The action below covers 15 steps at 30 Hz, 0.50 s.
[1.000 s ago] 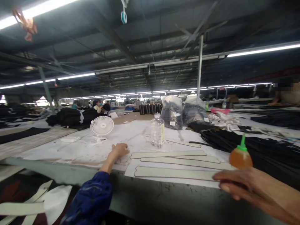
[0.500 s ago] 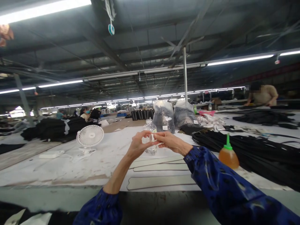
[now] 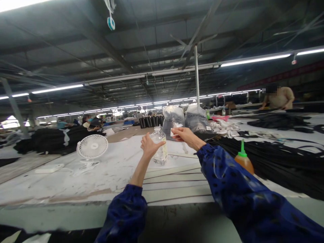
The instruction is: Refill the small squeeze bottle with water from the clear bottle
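A clear plastic bottle (image 3: 159, 156) with a pale label stands upright on the white-covered table. My left hand (image 3: 150, 144) is raised at its near left side, thumb and fingers spread apart. The thumb overlaps the bottle; I cannot tell whether it touches. To the right of the bottle, my right hand (image 3: 186, 135) pinches a small white piece (image 3: 172, 132) between thumb and fingertips. Its exact kind is too small to make out. Below my hands lie several pale, dark-edged strips (image 3: 177, 194) on the table.
A white fan (image 3: 92, 146) and a white power strip (image 3: 49, 168) are at the left. At the right are a green-capped bottle of amber liquid (image 3: 244, 163) and black strips (image 3: 275, 165). Filled plastic bags (image 3: 196, 118) stand behind. A person (image 3: 279, 98) bends over the far-right table.
My hands were together in front of the bottle and have come apart. The left opened and moved left; the right moved up and right with the white piece. The view shifted slightly.
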Each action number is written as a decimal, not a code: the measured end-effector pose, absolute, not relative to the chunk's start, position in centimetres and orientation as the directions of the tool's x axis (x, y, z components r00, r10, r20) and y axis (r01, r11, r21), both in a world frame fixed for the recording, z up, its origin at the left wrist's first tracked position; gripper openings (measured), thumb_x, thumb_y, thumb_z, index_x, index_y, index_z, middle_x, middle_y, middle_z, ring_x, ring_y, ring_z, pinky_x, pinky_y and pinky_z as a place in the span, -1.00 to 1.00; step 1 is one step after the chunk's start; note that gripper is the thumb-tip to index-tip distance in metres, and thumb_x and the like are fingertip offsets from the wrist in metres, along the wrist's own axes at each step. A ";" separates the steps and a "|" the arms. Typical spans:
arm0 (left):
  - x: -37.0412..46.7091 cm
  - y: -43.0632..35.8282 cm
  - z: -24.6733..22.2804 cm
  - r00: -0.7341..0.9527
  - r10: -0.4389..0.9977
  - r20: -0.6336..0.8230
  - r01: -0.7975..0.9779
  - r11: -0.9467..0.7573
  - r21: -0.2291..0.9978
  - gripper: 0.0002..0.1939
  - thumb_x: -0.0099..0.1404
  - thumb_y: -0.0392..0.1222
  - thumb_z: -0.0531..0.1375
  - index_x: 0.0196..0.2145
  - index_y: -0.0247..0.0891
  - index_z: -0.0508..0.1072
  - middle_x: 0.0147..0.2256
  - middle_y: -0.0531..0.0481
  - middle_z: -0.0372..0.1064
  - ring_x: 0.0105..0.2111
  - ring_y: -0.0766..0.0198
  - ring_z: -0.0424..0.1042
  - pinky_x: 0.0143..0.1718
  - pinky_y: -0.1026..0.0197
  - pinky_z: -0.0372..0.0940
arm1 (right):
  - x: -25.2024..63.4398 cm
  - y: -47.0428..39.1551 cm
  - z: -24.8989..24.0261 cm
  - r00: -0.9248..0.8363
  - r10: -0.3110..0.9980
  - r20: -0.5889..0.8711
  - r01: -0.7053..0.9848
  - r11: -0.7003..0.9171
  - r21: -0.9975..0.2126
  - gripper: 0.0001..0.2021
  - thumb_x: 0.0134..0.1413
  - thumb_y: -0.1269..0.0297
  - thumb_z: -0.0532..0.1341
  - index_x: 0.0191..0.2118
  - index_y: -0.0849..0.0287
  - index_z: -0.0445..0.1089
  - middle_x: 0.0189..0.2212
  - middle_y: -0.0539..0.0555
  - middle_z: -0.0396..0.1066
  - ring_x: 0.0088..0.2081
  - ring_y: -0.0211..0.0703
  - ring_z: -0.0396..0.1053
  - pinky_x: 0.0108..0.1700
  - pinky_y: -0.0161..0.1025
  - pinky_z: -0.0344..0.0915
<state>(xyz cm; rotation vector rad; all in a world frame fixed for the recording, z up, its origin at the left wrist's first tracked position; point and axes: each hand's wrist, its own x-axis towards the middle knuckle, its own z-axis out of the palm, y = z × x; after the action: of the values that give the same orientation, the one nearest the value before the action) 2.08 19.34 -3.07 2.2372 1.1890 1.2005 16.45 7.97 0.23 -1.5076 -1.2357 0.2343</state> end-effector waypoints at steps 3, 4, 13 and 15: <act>4.3 20.5 -3.6 0.272 0.851 0.450 0.549 -0.521 0.654 0.06 -0.12 0.24 0.33 0.20 -0.27 -0.02 0.20 -0.35 -0.02 0.22 -0.16 -0.05 0.14 -0.15 -0.02 | 18.0 10.5 2.3 0.386 0.748 0.539 0.715 0.127 -0.688 -0.68 0.15 0.19 0.17 -0.06 0.31 0.38 -0.26 0.17 0.48 -0.30 -0.21 0.44 -0.26 -0.33 0.36; 4.8 20.8 -3.8 0.257 0.858 0.445 0.552 -0.508 0.661 0.05 -0.12 0.25 0.32 0.19 -0.26 -0.02 0.19 -0.36 -0.02 0.23 -0.17 -0.05 0.14 -0.16 -0.02 | 18.3 11.4 3.0 0.358 0.744 0.563 0.762 0.115 -0.637 -0.67 0.11 0.23 0.21 -0.05 0.32 0.38 -0.23 0.17 0.47 -0.25 -0.18 0.44 -0.20 -0.30 0.35; 6.9 22.2 -2.8 0.225 0.873 0.432 0.570 -0.477 0.669 0.01 -0.19 0.33 0.29 0.11 -0.21 0.04 0.18 -0.33 -0.01 0.21 -0.15 -0.03 0.13 -0.14 -0.04 | 17.6 17.2 7.3 -0.054 0.863 0.502 0.980 0.142 -0.140 -0.64 -0.04 0.49 0.26 -0.05 0.19 0.48 -0.14 0.11 0.48 -0.06 -0.07 0.37 -0.03 -0.32 0.17; 7.2 22.4 -2.5 0.229 0.873 0.431 0.571 -0.479 0.667 -0.02 -0.21 0.35 0.28 0.06 -0.21 0.09 0.15 -0.31 0.04 0.19 -0.14 0.00 0.12 -0.13 -0.04 | 17.3 18.0 8.0 -0.090 0.890 0.447 0.986 0.143 -0.086 -0.63 -0.04 0.51 0.26 -0.05 0.18 0.48 -0.17 0.09 0.49 -0.10 -0.10 0.39 -0.09 -0.36 0.20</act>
<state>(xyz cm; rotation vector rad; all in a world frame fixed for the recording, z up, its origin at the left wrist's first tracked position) 7.19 22.43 -2.50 2.1403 1.3338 1.1277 17.35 17.95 7.95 -1.7982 -2.0354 -0.3325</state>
